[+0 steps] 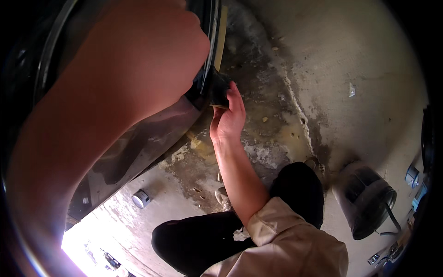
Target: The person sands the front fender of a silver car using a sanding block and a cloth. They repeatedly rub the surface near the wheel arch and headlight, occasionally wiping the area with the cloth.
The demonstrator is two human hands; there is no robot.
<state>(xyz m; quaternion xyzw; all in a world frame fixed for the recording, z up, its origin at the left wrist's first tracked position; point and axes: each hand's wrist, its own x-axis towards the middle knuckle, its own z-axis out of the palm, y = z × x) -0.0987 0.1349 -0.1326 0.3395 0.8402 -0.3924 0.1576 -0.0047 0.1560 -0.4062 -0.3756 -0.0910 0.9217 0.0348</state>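
Observation:
My left forearm reaches across a dark, glossy car body panel [152, 143] from the lower left. My left hand [177, 41] is large and close at the top, by the panel's edge trim [213, 34]; its fingers are hidden. Lower down at that edge, my right hand [228, 117] has its fingers and thumb closed around a dark, flat piece [218, 90]. The piece shows a thin tan lower edge and meets the end of the trim. Whether it is loose or fixed to the car cannot be seen. A yellowish strip [222, 39] runs along the trim's outer side.
My bent knees [297, 189] in dark trousers are below. A stained, cracked concrete floor [341, 124] spreads around. A small round tin [140, 198] stands near the panel's lower edge. A dark bucket [369, 198] lies at the right, with a light-blue object [412, 175] and small items beyond.

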